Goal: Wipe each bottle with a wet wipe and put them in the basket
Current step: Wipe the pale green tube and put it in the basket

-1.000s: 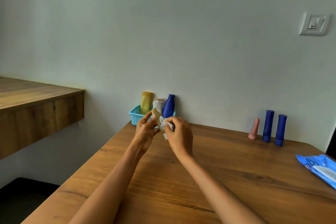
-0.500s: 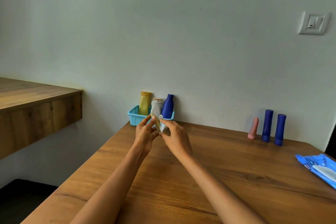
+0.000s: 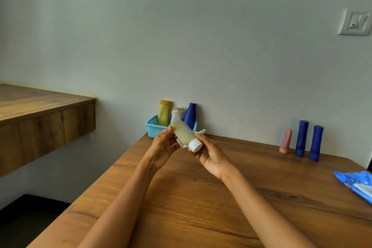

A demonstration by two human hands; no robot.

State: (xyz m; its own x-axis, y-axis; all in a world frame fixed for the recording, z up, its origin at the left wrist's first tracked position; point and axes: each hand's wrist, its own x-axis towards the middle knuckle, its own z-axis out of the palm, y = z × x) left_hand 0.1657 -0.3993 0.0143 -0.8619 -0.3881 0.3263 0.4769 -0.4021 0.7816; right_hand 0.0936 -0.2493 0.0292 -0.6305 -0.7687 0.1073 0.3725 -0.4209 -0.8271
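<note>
Yellowish bottle [image 3: 184, 133] mid-frame, tilted, white cap lower right, held above table [image 3: 221, 207]. Left hand [image 3: 161, 150] grips far end; right hand [image 3: 209, 155] cups cap end with wet wipe [image 3: 198, 133] under. Risk: damp bottle slips from loose fingertip hold, drops short of basket [image 3: 154, 129].

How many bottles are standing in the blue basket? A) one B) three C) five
B: the basket holds three, a yellow bottle, a white bottle and a blue bottle.
</note>
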